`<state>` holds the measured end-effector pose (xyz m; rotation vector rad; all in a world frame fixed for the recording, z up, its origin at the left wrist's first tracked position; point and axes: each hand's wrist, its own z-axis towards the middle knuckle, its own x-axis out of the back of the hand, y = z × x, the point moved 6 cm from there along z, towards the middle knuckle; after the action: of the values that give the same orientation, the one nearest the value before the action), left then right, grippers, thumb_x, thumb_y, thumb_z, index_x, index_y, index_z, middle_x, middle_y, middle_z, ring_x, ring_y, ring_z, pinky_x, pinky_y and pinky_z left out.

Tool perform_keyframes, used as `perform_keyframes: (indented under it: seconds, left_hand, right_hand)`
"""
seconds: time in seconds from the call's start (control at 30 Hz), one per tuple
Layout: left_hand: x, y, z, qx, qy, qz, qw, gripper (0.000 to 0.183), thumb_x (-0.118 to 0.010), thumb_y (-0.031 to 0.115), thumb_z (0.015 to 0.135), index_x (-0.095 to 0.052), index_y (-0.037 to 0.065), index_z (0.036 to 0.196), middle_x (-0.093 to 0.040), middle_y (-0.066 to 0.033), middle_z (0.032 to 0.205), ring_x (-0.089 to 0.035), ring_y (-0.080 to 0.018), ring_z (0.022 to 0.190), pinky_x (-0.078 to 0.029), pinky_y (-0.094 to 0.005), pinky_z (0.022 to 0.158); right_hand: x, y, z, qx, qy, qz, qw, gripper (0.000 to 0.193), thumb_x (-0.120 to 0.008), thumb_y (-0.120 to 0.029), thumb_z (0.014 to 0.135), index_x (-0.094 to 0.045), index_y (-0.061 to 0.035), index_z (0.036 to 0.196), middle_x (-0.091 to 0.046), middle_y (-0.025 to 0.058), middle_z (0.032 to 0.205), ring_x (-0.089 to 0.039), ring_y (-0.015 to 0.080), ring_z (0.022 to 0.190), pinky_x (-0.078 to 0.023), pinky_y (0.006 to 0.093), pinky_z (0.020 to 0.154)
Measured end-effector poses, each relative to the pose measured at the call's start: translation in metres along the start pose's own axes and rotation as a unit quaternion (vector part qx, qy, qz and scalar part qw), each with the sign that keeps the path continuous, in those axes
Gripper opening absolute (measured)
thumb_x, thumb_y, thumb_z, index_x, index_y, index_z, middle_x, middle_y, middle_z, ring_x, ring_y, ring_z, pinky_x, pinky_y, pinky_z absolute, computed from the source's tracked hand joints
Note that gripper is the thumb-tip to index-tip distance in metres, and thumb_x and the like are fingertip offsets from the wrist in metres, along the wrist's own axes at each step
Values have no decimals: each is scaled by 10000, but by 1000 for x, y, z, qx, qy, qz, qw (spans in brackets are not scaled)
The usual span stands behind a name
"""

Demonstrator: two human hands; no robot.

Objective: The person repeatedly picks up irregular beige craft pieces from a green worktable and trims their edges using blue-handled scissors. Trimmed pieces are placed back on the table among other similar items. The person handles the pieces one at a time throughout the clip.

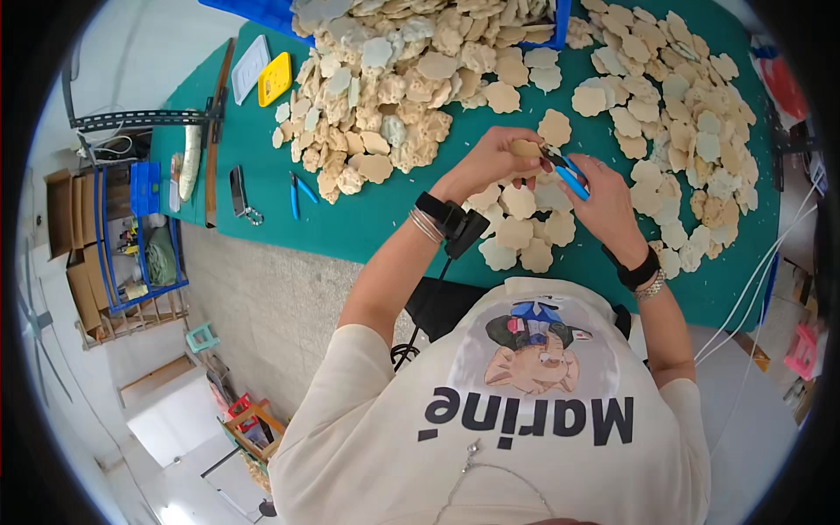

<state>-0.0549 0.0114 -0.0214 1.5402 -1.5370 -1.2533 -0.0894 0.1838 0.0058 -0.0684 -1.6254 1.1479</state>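
Pinching a flat, scalloped tan piece (527, 148) by its edge, our left hand (490, 162) holds it above the green table (367, 223); it looks light, stiff, brittle; our right hand (604, 206) grips blue-handled cutters (567, 173), jaws hidden; similar pieces (521, 232) lie below.

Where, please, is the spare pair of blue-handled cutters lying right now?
In the head view, the spare blue-handled cutters lie on the green table, on the person's left, between the phone and the big pile of beige pieces.
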Motion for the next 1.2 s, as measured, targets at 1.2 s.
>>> perform_keyframes:
  seconds: [1.2]
  left_hand:
    - [34,-19,43,47,54,51,996,235,-676,58,898,-625,8,1121,-698,-73,1038,-693,-156,851,-600,-274,643]
  right_hand:
    - [-15,49,8,-100,-4,103,990,396,-724,-216,847,-599,-45,1181,-648,132,938,-640,263,765,-521,378,683]
